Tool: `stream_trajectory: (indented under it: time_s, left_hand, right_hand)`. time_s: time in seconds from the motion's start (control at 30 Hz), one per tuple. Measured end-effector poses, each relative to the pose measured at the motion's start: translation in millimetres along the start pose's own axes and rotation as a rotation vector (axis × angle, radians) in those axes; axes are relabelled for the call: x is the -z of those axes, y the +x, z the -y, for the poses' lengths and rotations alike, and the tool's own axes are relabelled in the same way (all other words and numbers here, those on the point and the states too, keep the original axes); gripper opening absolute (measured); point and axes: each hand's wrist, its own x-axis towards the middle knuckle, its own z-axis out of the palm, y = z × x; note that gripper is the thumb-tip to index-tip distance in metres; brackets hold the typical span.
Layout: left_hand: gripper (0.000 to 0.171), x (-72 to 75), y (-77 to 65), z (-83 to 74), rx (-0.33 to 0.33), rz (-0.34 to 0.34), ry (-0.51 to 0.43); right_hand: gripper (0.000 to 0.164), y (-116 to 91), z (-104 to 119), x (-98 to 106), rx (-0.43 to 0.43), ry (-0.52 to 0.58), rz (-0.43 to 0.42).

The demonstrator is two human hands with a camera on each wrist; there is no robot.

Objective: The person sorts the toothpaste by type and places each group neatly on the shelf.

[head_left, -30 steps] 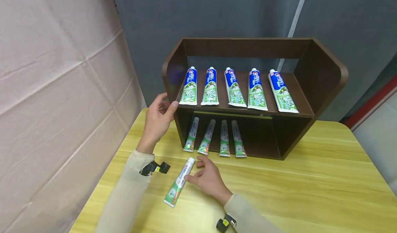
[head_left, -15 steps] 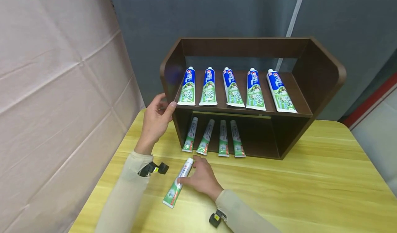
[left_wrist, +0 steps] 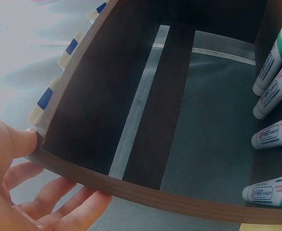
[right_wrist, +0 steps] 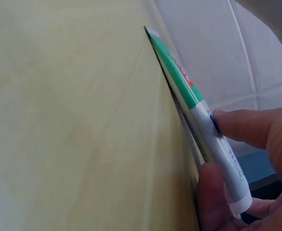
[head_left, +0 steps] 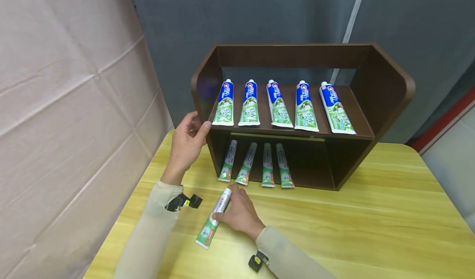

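Observation:
My right hand (head_left: 241,215) pinches a white-and-green toothpaste tube (head_left: 208,230) over the table in front of the shelf. In the right wrist view the thumb and a finger lie on opposite sides of this tube (right_wrist: 179,79), near its white cap (right_wrist: 240,204). My left hand (head_left: 186,145) holds the left side of the dark brown two-tier shelf (head_left: 293,56), thumb at the front edge of the board. Seen from the left wrist, the fingertips (left_wrist: 100,199) of that hand press against the brown panel (left_wrist: 189,202).
Several blue-and-green toothpaste tubes (head_left: 250,103) lie in a row on the upper tier. Below, several white-and-green tubes (head_left: 268,165) lie on the left part of the lower tier. The shelf stands on a wooden table (head_left: 386,213), with a pale cloth wall (head_left: 81,118) along the left.
My right hand has moved left onto the loose toothpaste tube, and its thumb and fingers have come together on it. My left hand stays on the shelf's side.

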Motion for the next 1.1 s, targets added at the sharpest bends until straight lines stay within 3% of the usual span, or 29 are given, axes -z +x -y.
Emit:
stream_trajectory:
  time_s: [0.2,0.33,0.7,0.93,1.1]
  left_hand:
    - [0.047,0.1,0.3,0.2,-0.008,0.001,-0.002]
    - [0.048,0.0,1.2,0.1,-0.01,-0.004,0.002]
    - [0.049,0.5,0.5,-1.4,-0.012,0.001,-0.008]
    - [0.048,0.5,1.2,-0.4,-0.007,0.008,-0.002]
    - [0.047,1.0,0.9,-0.6,-0.007,0.002,-0.003]
  right_hand:
    - [0.09,-5,1,-2,0.048,0.059,0.027]
    - [0.095,-8,4,-4,0.064,0.038,0.036]
    - [0.121,2,14,-3,-0.007,-0.06,0.142]
    - [0.111,11,12,-1,0.025,-0.069,0.196]
    - [0.106,9,13,3,0.016,0.034,0.227]
